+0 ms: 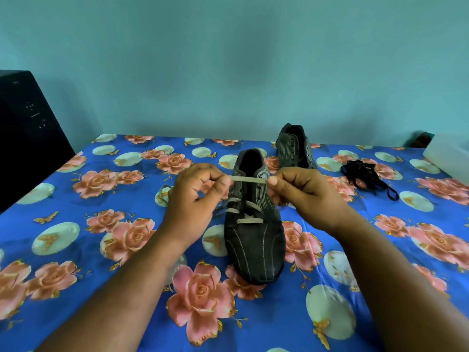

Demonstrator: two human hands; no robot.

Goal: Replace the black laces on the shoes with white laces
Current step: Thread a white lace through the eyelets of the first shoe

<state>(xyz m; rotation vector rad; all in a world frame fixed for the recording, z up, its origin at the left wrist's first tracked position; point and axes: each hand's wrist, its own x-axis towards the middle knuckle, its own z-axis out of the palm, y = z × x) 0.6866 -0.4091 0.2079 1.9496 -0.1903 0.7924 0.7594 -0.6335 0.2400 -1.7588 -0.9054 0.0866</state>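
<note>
A dark striped shoe (pixel 255 240) lies toe toward me on the flowered cloth, its lower eyelets threaded with a white lace (pixel 250 179). My left hand (pixel 196 196) and my right hand (pixel 303 193) each pinch that lace, stretching a flat stretch of it level above the shoe's tongue. A loose part of the white lace curls on the cloth behind my left hand. The second shoe (pixel 294 147), without any lace, stands behind and to the right. A heap of black laces (pixel 365 177) lies to the right of it.
The blue flowered cloth (pixel 101 250) covers the whole table. A black box-like device (pixel 28 133) stands at the far left edge. A white container (pixel 449 156) sits at the far right edge. A teal wall rises behind the table.
</note>
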